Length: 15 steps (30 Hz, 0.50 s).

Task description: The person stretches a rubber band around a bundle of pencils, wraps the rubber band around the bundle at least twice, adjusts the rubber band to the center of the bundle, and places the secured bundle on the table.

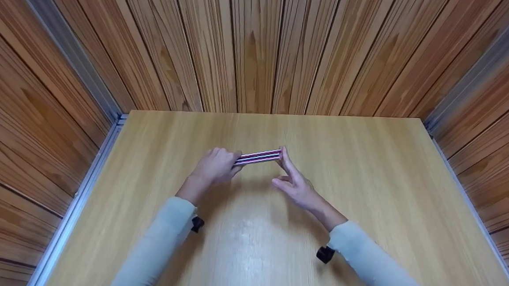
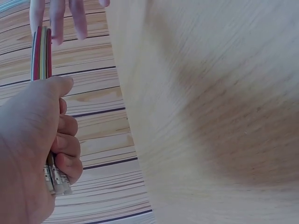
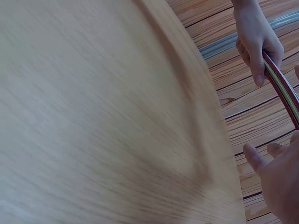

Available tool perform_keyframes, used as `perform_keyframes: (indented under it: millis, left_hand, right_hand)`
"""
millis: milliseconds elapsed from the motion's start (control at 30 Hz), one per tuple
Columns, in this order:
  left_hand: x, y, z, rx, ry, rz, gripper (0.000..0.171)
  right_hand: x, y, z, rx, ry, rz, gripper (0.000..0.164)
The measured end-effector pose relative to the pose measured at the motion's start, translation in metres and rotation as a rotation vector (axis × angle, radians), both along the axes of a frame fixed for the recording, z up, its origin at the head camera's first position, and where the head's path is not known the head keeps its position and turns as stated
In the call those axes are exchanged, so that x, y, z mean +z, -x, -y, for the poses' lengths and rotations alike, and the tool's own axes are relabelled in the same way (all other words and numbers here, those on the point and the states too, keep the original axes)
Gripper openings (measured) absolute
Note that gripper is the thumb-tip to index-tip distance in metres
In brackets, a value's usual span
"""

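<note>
My left hand (image 1: 215,166) grips a bundle of several striped pencils (image 1: 259,157), held above the table and tilted slightly up to the right. Red, dark, and pale stripes run along them. In the left wrist view, metal ferrules with whitish eraser ends (image 2: 60,183) stick out below the curled fingers. At the bundle's far end, my right hand (image 1: 297,186) holds its fingers extended, and they touch the pencil tips. Its thumb stands apart from the pencils. The right wrist view shows the pencils (image 3: 283,88) running between both hands; their tips are hidden there.
Below the hands lies a light wooden table (image 1: 248,248). Wood-plank walls (image 1: 255,50) rise at the back and both sides, with metal rails (image 1: 96,168) along the table's side edges. A small black device (image 1: 325,254) sits under each wrist.
</note>
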State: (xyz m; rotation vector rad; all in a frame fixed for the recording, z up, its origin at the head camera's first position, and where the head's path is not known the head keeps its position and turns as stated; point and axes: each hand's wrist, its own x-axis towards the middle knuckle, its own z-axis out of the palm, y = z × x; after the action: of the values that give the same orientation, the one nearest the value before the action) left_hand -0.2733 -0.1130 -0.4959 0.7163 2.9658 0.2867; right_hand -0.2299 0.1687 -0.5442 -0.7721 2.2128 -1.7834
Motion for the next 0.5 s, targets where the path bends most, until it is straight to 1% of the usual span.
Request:
perform_keyframes:
  millis: [133, 333, 500]
  left_hand:
    - [0.0002, -0.0005, 0.001, 0.011, 0.013, 0.011, 0.032]
    - [0.002, -0.0012, 0.0003, 0.004, 0.042, 0.016, 0.035]
    - [0.0016, -0.0011, 0.0026, 0.006, 0.044, 0.029, 0.034]
  right_hand:
    - [-0.0005, 0.0021, -0.0009, -0.005, 0.046, -0.029, 0.089]
    - [-0.0008, 0.003, 0.0005, 0.001, -0.016, -0.078, 0.088]
    - [-0.0008, 0.002, 0.0015, 0.005, -0.004, -0.084, 0.089]
